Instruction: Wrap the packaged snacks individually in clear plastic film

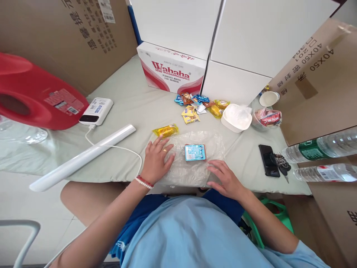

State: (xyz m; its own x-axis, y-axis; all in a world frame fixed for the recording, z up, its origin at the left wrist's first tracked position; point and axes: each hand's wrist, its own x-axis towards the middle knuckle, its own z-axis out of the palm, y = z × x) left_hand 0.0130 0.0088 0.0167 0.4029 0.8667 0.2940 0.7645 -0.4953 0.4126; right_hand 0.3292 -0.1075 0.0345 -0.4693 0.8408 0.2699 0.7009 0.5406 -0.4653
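Observation:
A clear plastic bag [181,169] lies spread flat on the cloth-covered table. On top of it rests a small blue snack packet [195,152] with printed labels. My left hand [158,158] is over the bag's left edge, fingers spread, holding nothing. Just beyond its fingertips lies a yellow-wrapped snack [166,130]. My right hand [225,178] lies at the bag's right edge, fingers apart, and nothing is in it. The blue packet sits between both hands, touched by neither.
Snack packets [192,111], a white tub [236,118] and a bowl of packets [267,118] stand farther back. Left are a white tube lamp [83,158], a power bank [96,111] and a red jug [41,91]. A phone [269,160] and bottles [326,173] lie right.

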